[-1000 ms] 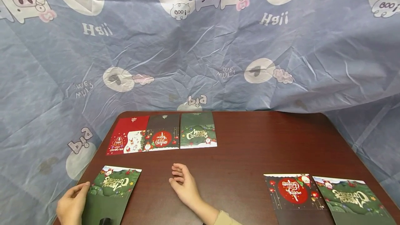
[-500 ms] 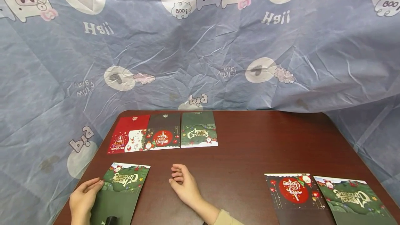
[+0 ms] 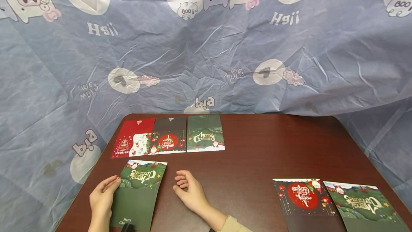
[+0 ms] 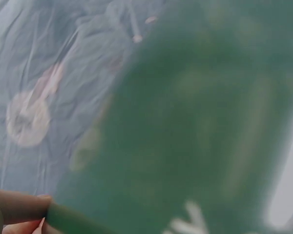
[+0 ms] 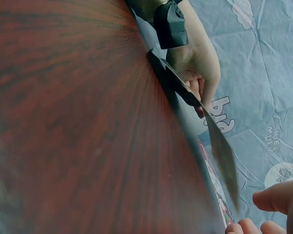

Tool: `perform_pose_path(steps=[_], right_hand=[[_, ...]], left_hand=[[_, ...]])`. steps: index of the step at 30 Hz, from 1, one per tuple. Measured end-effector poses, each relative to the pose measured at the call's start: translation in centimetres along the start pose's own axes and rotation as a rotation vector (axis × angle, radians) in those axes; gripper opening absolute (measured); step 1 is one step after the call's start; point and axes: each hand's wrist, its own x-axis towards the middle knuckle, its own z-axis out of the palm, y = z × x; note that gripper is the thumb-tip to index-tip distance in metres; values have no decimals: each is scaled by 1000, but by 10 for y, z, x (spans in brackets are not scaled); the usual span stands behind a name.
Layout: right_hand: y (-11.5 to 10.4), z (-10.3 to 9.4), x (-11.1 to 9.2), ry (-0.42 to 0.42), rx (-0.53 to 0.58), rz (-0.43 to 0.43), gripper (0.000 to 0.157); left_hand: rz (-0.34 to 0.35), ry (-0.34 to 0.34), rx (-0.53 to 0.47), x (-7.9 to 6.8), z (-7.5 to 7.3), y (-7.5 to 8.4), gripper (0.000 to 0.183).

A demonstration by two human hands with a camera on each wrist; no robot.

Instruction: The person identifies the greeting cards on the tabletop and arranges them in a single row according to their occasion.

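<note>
My left hand (image 3: pixel 102 197) pinches the left edge of a green Merry Christmas card (image 3: pixel 134 203) between thumb and fingers, at the front left of the table. In the right wrist view the card is seen edge-on, lifted off the tabletop. Close up in the left wrist view, its green surface (image 4: pixel 185 131) is blurred and the fingertips (image 4: pixel 24 207) grip its edge. To the right of that card, my right hand (image 3: pixel 190 191) holds nothing, its fingers loosely bent above the brown table (image 3: pixel 251 160).
At the back left lie a red card (image 3: pixel 138 127), a black card (image 3: pixel 168 141) and another green card (image 3: pixel 205 140) in a row. Toward the front right lie a second black card (image 3: pixel 304 196) and a further green card (image 3: pixel 362 203). A patterned cloth (image 3: pixel 193 53) hangs behind.
My left hand has carried the green card rightward and slightly away from me, toward the right hand and the back row. My right hand has stayed nearly still.
</note>
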Motion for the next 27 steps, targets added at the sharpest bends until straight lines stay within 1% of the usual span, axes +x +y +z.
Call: perform_pose_path(steps=[3,5,11,13,14,15,18,20,21,22,27], right_hand=[[0,0,0,5,-6,-16,36],[-1,0,0,4,-10,-12,36],[-3,0,1,12,16,29,33],[-12,-3,1,21,33,54,31],[-17,-5,1,24,46,64,30],[-18,-5,1,34,58,73,29],[-33,-10,1,52,107,92,26],[-35,-11,1,66,132,95,25],[-35,-12,1,76,138,95,26],[-39,-14,1,78,142,97,27],[-41,-19,2,98,118,130,36]], left_hand=[[27,-2,-43,-5,12,-1,34],[47,-3,-54,-9,19,-2,35],[94,-8,-103,-25,40,-5,33],[106,-19,-139,-29,45,-6,33],[111,-22,-160,-31,47,-6,34],[113,-20,-175,-33,49,-6,34],[114,-8,-188,-37,53,-7,34],[115,3,-188,-40,55,-8,35],[116,7,-187,-41,57,-8,34],[118,7,-189,-42,58,-7,34],[150,-14,-207,-47,64,-7,32]])
